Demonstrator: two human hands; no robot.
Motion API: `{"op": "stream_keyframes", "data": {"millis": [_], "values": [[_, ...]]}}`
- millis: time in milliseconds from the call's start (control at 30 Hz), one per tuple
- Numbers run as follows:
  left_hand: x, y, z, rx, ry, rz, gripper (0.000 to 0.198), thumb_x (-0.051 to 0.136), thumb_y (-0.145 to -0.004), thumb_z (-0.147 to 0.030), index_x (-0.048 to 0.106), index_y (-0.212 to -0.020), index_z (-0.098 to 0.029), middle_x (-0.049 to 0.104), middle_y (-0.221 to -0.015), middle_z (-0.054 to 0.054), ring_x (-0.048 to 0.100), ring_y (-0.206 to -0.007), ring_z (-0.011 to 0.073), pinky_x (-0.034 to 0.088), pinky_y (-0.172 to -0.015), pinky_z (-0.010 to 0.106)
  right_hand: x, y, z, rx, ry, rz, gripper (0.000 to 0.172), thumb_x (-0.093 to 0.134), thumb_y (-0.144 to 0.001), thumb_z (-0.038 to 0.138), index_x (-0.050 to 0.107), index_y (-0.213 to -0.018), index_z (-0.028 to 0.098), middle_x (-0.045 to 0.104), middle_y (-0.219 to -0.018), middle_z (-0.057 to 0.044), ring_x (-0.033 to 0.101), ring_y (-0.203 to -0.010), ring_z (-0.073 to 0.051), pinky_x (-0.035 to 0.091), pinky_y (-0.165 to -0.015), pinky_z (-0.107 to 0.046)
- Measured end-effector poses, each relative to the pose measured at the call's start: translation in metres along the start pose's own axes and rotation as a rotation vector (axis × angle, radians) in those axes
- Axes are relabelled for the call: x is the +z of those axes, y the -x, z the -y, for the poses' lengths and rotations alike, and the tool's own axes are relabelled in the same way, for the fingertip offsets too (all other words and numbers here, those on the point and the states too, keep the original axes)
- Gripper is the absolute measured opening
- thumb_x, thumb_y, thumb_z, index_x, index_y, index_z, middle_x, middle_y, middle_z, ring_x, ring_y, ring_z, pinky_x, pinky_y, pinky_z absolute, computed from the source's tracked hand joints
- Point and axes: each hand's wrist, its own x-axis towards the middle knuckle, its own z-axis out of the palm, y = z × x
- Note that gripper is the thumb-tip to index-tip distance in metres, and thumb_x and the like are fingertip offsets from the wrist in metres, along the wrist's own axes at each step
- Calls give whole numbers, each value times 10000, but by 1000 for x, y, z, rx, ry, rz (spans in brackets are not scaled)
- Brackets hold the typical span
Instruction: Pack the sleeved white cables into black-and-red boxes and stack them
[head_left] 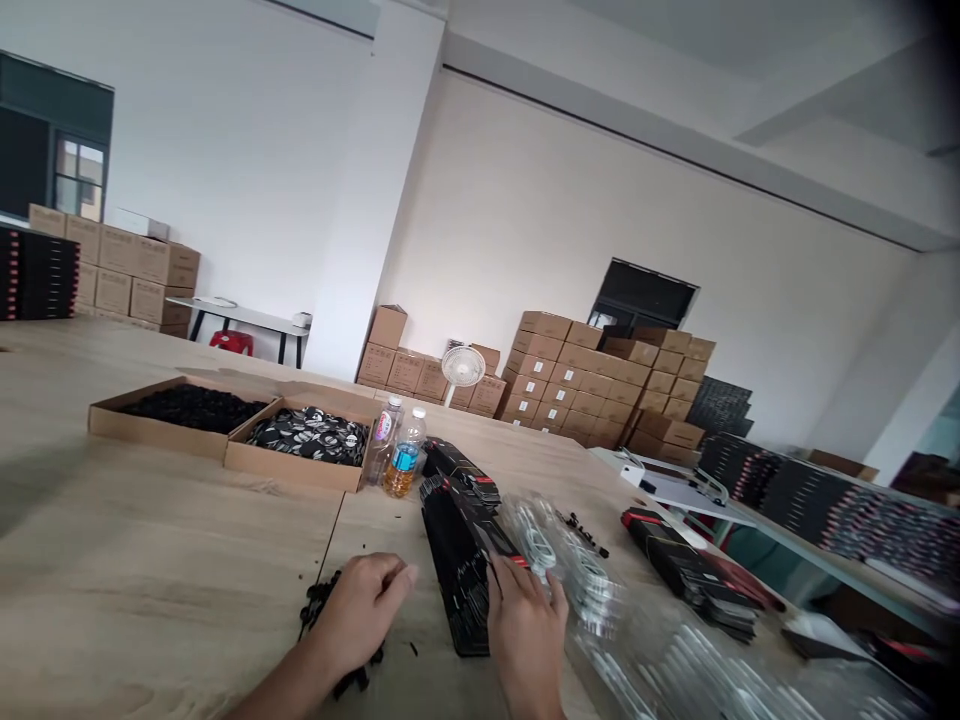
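Note:
My left hand (364,608) is closed above the table, thumb against the curled fingers; whatever they hold, if anything, is hidden. Beneath it lies a scatter of small black parts (319,600), partly covered by my wrist. My right hand (527,625) has its fingers over the near end of a flat black cardboard package (487,530) with a red edge. That package rests at a slant along a row of similar black packages (450,560). Right of this hand are clear plastic packs (592,580) with white items inside.
Two shallow cartons, one of black parts (191,408) and one of black-and-white pieces (311,436), sit at the left. Beside them stand two bottles (405,458). Another banded black bundle (686,570) lies right. Stacked brown boxes (577,380) and a fan (463,367) are behind.

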Motion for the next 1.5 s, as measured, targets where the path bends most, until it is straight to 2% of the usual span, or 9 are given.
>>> {"op": "stream_keyframes", "data": {"millis": [133, 233, 333, 400, 533, 700, 833, 1167, 1500], "values": [[7, 2, -10, -203, 814, 206, 557, 475, -879, -627, 692, -1046, -142, 715, -978, 134, 670, -879, 236, 511, -659, 293, -23, 0, 52, -225, -155, -104, 328, 500, -918, 186, 656, -1196, 264, 726, -1040, -86, 623, -930, -262, 382, -790, -412], [-1, -3, -11, -336, 1105, 0, 380, 646, -819, -460, 693, -989, -123, 727, -927, 128, 687, -840, 223, 559, -697, 306, -22, -9, 89, -375, -399, 33, 369, 523, -900, 162, 615, -1245, 255, 681, -1175, -81, 595, -1036, -248, 419, -839, -392], [-20, -13, -2, -422, 1045, -241, 232, 683, -772, -309, 683, -935, -144, 729, -886, 93, 680, -773, 195, 592, -660, 317, -1, -17, 92, -316, -595, 108, 311, 554, -885, 185, 638, -1182, 225, 640, -1248, -104, 571, -1130, -255, 444, -936, -401], [-31, -17, 6, -461, 971, -295, 220, 700, -739, -253, 682, -936, -156, 728, -908, 90, 679, -792, 199, 611, -651, 343, 16, -16, 79, -152, -687, 185, 204, 525, -885, 178, 688, -1006, 204, 686, -1070, -103, 627, -989, -232, 488, -854, -365], [-38, -17, 14, -494, 837, -305, 256, 745, -631, -161, 715, -885, -149, 735, -919, 100, 681, -861, 229, 622, -645, 340, 34, -2, 62, -12, -819, 520, 171, 533, -838, 133, 678, -778, 199, 649, -752, -22, 610, -696, -160, 471, -645, -263], [-29, -14, 14, -472, 718, -261, 287, 749, -527, -81, 723, -806, -143, 722, -784, 41, 670, -763, 191, 617, -630, 300, 26, 11, 78, -113, -908, 691, 257, 580, -744, 48, 718, -869, 225, 663, -858, -9, 624, -803, -158, 483, -728, -254], [-27, -13, 14, -462, 669, -264, 275, 724, -539, -91, 719, -809, -141, 717, -758, 26, 668, -730, 173, 611, -627, 289, 20, 9, 80, -145, -848, 710, 314, 522, -809, 60, 756, -881, 257, 679, -869, -19, 639, -871, -178, 494, -809, -290], [-30, -9, 10, -446, 669, -199, 320, 718, -577, -157, 713, -897, -149, 742, -886, 62, 692, -889, 228, 619, -703, 338, 19, 9, 69, -101, -673, 699, 191, 578, -785, 110, 694, -861, 242, 701, -858, -6, 640, -817, -177, 451, -726, -259], [-28, -10, 17, -431, 619, -216, 281, 658, -607, -189, 673, -885, -158, 724, -840, 42, 671, -746, 171, 573, -560, 248, 21, 3, 74, 199, -1081, 592, 61, 572, -803, 214, 620, -779, 184, 599, -666, 29, 514, -603, -114, 398, -569, -219]]}}
